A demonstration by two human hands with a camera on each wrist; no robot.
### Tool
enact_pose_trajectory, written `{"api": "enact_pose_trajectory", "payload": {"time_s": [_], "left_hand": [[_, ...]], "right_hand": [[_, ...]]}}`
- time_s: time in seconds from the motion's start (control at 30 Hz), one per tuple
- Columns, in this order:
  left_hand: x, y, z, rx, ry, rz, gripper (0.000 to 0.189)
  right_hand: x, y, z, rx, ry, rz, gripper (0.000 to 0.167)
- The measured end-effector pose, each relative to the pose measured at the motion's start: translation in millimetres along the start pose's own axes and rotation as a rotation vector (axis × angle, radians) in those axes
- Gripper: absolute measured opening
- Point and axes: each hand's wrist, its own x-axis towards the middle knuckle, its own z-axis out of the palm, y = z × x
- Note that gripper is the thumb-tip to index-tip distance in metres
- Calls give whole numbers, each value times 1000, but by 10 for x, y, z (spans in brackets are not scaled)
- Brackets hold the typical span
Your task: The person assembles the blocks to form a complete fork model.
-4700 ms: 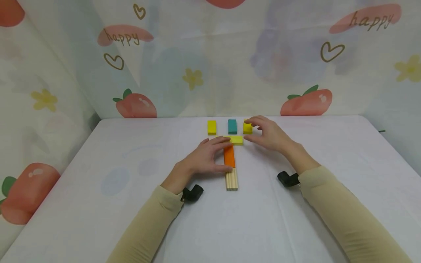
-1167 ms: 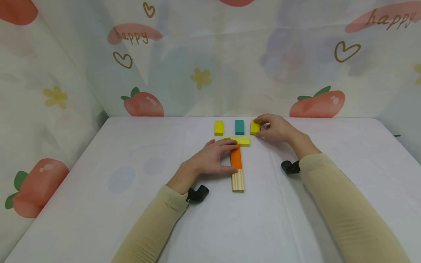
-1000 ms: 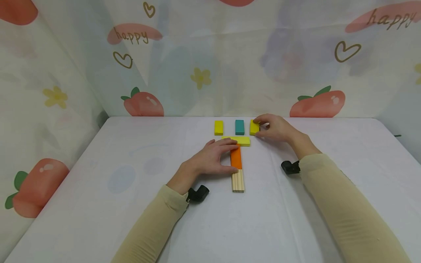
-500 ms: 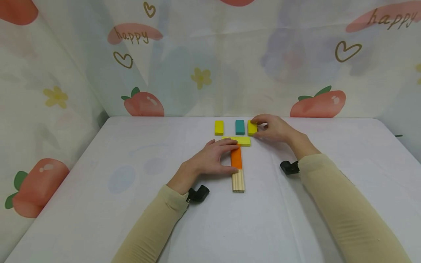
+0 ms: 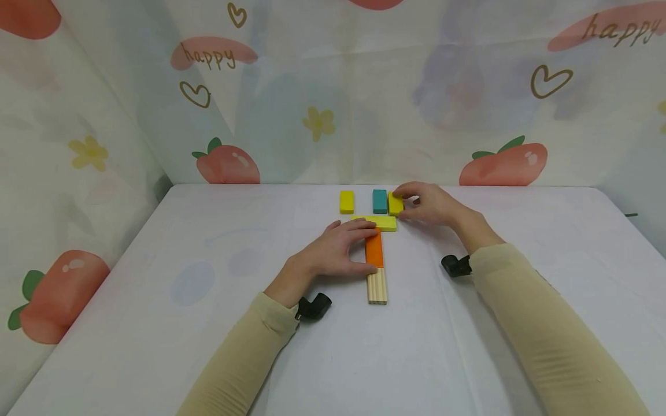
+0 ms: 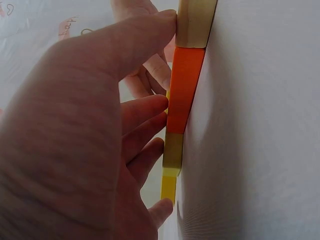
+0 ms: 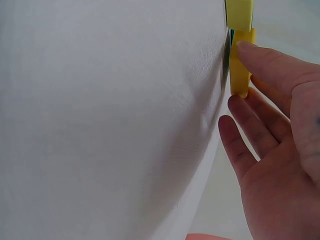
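Note:
On the table lies a row of flat wooden blocks: a plain wood block (image 5: 377, 289) nearest, an orange block (image 5: 374, 249) beyond it, and a pale yellow block (image 5: 386, 224) crosswise at the far end. My left hand (image 5: 335, 251) spreads over them, its thumb at the joint of plain wood and orange, other fingertips by the pale yellow block. With thumb and fingertips, my right hand (image 5: 434, 205) pinches a yellow block (image 5: 394, 207), also seen as a yellow block (image 7: 240, 75) in the right wrist view. It stands close beside the teal block (image 5: 379, 201).
Another yellow block (image 5: 346, 202) lies left of the teal one, near the far edge of the white table (image 5: 156, 346). A patterned cloth wall (image 5: 364, 144) rises right behind that edge.
My right hand first closed in on the right yellow block, then slid it left until it came close to the teal block. The left hand kept its place on the blocks.

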Motion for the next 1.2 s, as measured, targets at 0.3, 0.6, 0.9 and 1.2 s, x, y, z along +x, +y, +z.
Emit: {"api": "enact_pose_trajectory", "payload": {"time_s": [0.3,0.6,0.9,1.2], "left_hand": [[-2,1,-2,6,4,3,73],[1,-7,1,10,2,6,73],[3,-5,7,10,5,8,73],[6,-9,5,19,4,15,72]], "right_hand": [[5,-2,25,-7,-2,-4,53],[7,-2,34,-10,-3,-1,53],[-6,9,41,-10,-22,-3,52],[-13,10,44,-9,-23,-8,53]]}}
